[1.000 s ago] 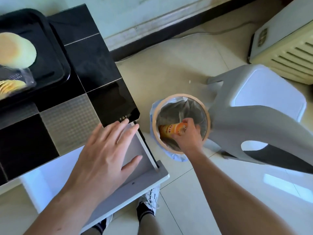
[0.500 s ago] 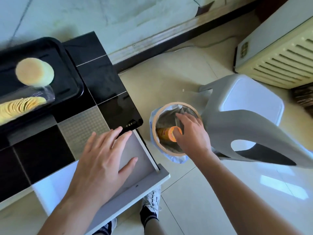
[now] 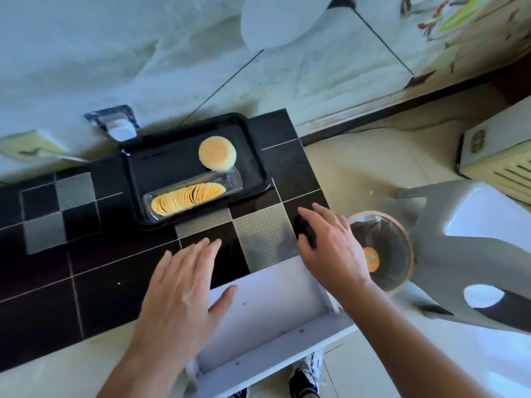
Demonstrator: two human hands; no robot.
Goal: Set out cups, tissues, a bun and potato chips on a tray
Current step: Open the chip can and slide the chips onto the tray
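Observation:
A black tray (image 3: 253,145) sits on the black tiled table (image 3: 86,268). On it lie a round pale bun (image 3: 217,153) and a clear plastic sleeve of potato chips (image 3: 188,198), the bun touching the sleeve's far end. My left hand (image 3: 184,285) hovers flat and empty over the table's front edge, above an open white drawer (image 3: 275,317). My right hand (image 3: 330,245), fingers spread and empty, is over the table's right corner. An orange chip can (image 3: 371,258) lies inside the bin (image 3: 382,251).
A white pack with a lid (image 3: 119,126) lies behind the tray by the wall. A yellow box (image 3: 31,145) is at the far left. A grey plastic stool (image 3: 474,239) stands right of the bin, with a cream heater (image 3: 497,156) beyond. My shoes (image 3: 307,374) show under the drawer.
My right hand let go of the orange can in the bin and came back up over the table's right corner. My view swung left toward the tray.

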